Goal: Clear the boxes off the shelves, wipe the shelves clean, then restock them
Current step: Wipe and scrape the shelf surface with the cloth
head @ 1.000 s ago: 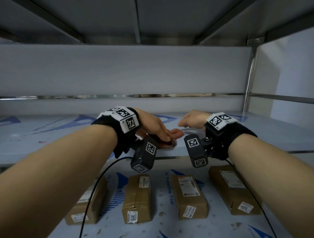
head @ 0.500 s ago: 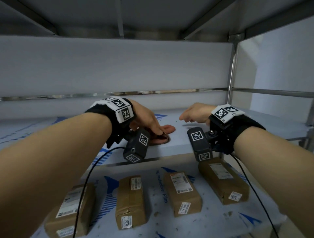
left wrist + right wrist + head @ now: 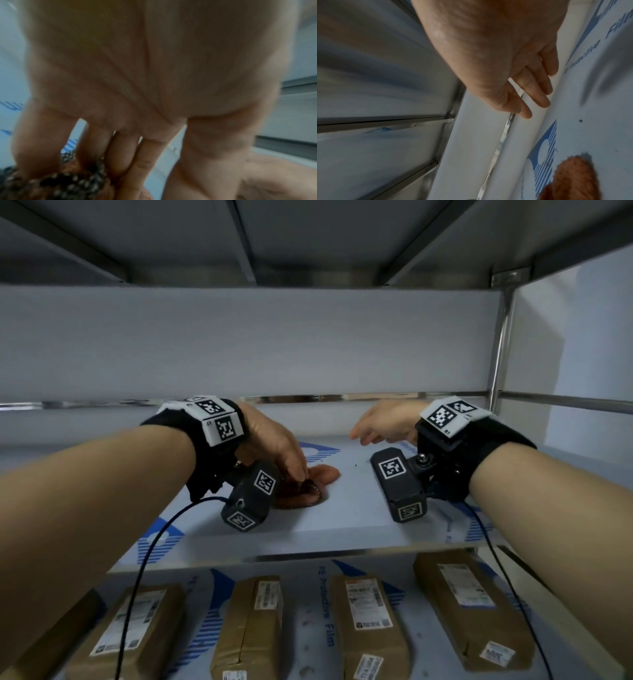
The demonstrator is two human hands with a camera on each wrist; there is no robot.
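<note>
The left hand (image 3: 274,440) reaches onto the pale shelf covered in blue-printed protective film (image 3: 359,518) and presses down on a fuzzy orange-brown cleaning cloth (image 3: 322,475) that lies flat on the film near the middle of the shelf. Its fingers (image 3: 118,152) run fairly straight down onto the cloth, close together, with a dark mesh-patterned part (image 3: 73,181) of the cloth bunched just under the fingertips; whether any finger hooks into that part cannot be told through the blur. The thumb (image 3: 214,142) lies alongside, to the right in the left wrist view.

The right hand (image 3: 387,422) hovers above the back part of the same shelf, well apart from the cloth, holding nothing. Its fingers (image 3: 537,94) are loose and nearly straight, slightly spread, pointing toward the shiny metal rail (image 3: 505,135) that runs along the white back panel (image 3: 239,344).

On the lower shelf (image 3: 308,628), also covered in printed film, four brown cardboard boxes with white labels lie side by side, lengthwise front to back: one at the far left (image 3: 130,631), the next (image 3: 250,625), the third (image 3: 370,621) and the rightmost (image 3: 469,604), each a little apart from its neighbour. A black cable (image 3: 150,559) hangs from the left wrist camera across the leftmost box
</note>
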